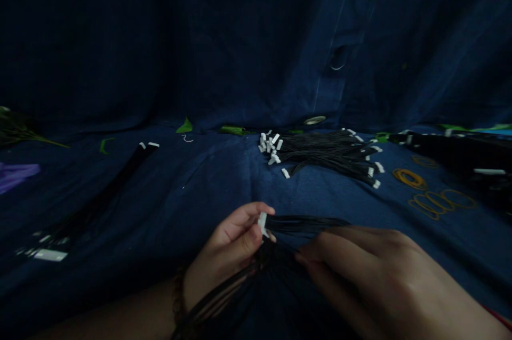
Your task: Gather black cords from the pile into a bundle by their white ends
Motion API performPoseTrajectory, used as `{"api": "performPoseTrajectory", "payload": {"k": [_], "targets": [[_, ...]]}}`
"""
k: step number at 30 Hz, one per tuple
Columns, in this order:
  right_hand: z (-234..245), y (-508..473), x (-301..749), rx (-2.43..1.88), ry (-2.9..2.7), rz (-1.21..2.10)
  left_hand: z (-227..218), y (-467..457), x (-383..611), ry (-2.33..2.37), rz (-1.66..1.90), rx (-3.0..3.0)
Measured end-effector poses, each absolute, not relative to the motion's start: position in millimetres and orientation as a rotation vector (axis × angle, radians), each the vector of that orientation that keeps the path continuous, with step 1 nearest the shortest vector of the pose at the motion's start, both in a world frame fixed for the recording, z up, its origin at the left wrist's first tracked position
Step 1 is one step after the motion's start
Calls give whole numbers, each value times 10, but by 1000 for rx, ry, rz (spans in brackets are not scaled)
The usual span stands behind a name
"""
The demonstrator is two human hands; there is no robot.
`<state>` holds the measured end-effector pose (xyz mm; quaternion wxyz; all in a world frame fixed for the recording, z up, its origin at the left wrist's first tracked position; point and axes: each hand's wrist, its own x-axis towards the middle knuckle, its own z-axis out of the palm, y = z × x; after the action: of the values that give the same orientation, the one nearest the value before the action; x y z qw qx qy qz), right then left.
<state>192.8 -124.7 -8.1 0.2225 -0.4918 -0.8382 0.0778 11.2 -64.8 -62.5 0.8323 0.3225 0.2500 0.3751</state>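
Observation:
Near the bottom middle, my left hand (236,244) pinches a white plug connector (262,223) between thumb and fingers. Thin black wires (308,221) run from that connector toward the right, and more dark strands hang below it across my left wrist. My right hand (368,270) is closed, its thumb and fingertips pressed together on the black wires just right of the connector. Beyond both hands lies a bundle of black cables (320,151) with white connectors at both ends.
Rubber bands (410,179) lie at right, by a dark pile of cables (460,156). A long dark cable bundle (116,185) with white ends lies at left, near purple cloth (18,176) and green leaves (18,129). Blue fabric (224,180) covers the surface; more hangs behind.

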Motion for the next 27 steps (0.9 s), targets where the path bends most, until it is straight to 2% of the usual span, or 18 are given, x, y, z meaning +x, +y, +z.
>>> {"api": "performPoseTrajectory", "payload": {"k": [11,20,27], "targets": [[-119,-1240,1929,-1364,-2343,171,-662,-632,97,540,767,737],[-128,-1243,1881,-1429,-2328,90,-645,-684,119,672,761,1002],[-195,-1205,1792,-1356,-2238,58,-658,-709,150,720,740,926]]}}
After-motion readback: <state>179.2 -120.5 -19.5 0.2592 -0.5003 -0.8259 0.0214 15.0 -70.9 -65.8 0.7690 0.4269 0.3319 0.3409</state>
